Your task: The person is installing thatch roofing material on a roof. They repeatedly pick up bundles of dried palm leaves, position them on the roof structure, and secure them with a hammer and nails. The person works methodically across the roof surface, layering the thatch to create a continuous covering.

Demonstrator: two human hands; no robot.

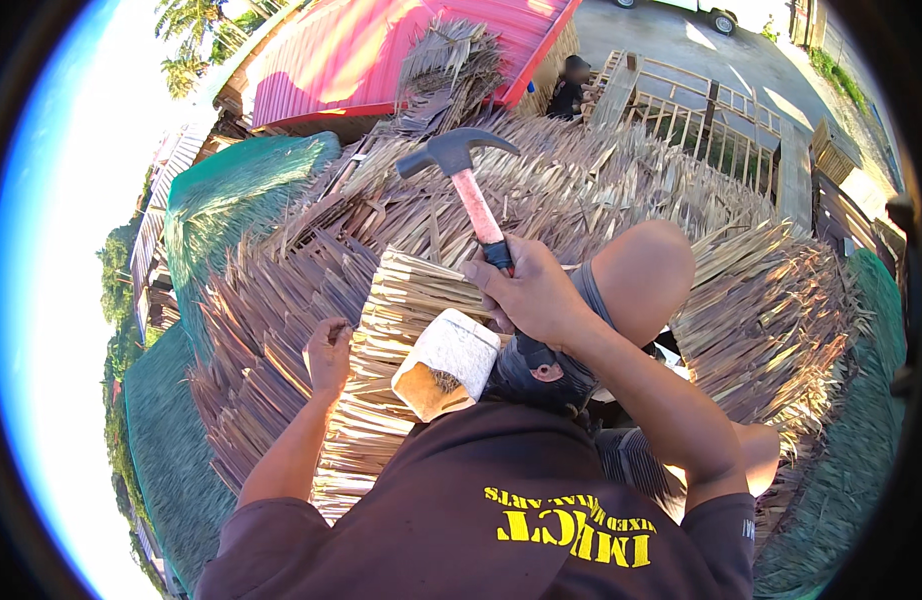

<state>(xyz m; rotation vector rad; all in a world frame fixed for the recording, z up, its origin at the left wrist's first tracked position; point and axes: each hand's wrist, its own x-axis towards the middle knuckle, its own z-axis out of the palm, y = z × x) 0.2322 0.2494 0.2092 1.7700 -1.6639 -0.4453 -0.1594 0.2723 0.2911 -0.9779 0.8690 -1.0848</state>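
Note:
A claw hammer (475,203) with a dark head and a worn pinkish-red handle is raised in my right hand (537,292), which wraps around the black lower grip. My left hand (328,354) hovers at or just above the thatch with its fingers curled together; whatever they may pinch is too small to make out. Between my hands, a cut-open white plastic container (459,345) rests by my lap, with a pile of small nail-like pieces inside. Beneath it lies a lighter panel of dried palm thatch (381,320), beside darker, weathered thatch (271,330).
My bent knee (646,275) rises on the right. Green netting (246,185) covers thatch at the left, and more netting borders the right edge. Beyond are a red metal roof (341,60), a wooden lattice frame (711,110) and another person (569,92) lower down near the road.

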